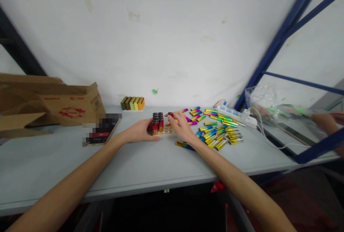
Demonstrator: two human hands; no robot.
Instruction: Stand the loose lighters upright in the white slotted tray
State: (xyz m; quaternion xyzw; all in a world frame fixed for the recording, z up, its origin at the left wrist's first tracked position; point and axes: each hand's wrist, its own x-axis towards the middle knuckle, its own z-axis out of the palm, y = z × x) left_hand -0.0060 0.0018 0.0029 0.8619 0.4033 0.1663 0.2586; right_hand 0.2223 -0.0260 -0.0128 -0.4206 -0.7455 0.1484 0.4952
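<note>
Red lighters with black tops [158,122] stand upright in rows in a pale tray with round holes [168,131]. My left hand [141,131] is curved round the left side of the tray, thumb and fingers apart, touching its end. Over the tray's right part, my right hand [179,124] has its fingers closed on a red lighter with a black top [170,114]. Something yellow shows beside those fingers. Shiny multicoloured metallic sleeves [215,135] lie scattered just right of my right hand.
At the back stands a block of green, yellow and orange lighters [132,104]. A dark phone-like panel [100,133] and an open cardboard box [72,106] lie left. Right are a power strip [236,115], a plastic bag [260,99], blue posts and another person's hand [325,122].
</note>
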